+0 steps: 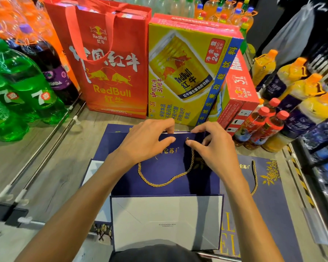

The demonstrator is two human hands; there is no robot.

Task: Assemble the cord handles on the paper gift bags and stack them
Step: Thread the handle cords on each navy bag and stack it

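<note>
Cord [159, 184] loops down the blue bag [178, 188]; the right hand [214, 146] pinches it at the hole, the left hand [146, 140] pinches the bag's top edge.

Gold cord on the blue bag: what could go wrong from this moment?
1. The gold cord enters the eyelet under the thumb of the right hand; its end is hidden, so it might slip back out.
2. The left hand and the right one pinch the rim of the blue bag; hard pulling could crease or tear the paper.
</note>
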